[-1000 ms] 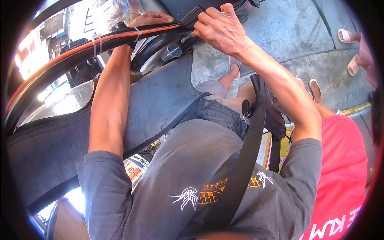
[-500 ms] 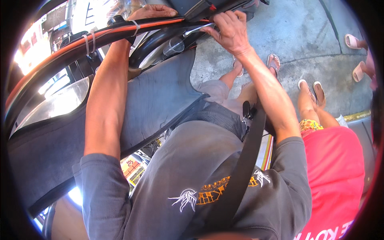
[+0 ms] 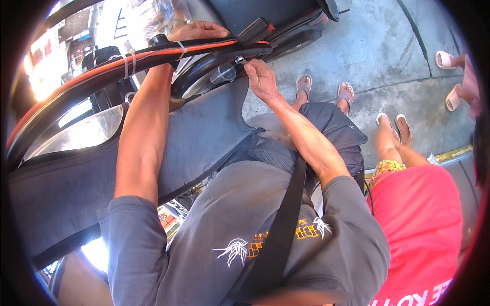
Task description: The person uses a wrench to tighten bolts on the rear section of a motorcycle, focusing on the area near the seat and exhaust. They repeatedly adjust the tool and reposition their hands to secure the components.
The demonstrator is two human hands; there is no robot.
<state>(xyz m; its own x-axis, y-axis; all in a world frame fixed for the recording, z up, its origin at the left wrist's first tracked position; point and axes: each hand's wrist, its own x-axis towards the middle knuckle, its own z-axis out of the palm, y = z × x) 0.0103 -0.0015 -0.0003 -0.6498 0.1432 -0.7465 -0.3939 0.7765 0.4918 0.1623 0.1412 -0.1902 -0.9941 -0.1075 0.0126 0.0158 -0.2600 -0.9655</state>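
Since the earlier frame, our right hand (image 3: 262, 79) has dropped from beside the black block (image 3: 255, 31) to below the orange-striped rail (image 3: 212, 46). Its thumb and finger pinch a small silver piece (image 3: 239, 59) there, likely hard, light and slippery, best gripped by its near end. Our left hand (image 3: 199, 30) is behind the rail, its grip unclear. A clear cylinder (image 3: 223, 74) and dark panel (image 3: 204, 107) crowd the space.

A red-clad person (image 3: 418, 224) stands on grey pavement (image 3: 377, 56) near pink sandals (image 3: 443, 60).
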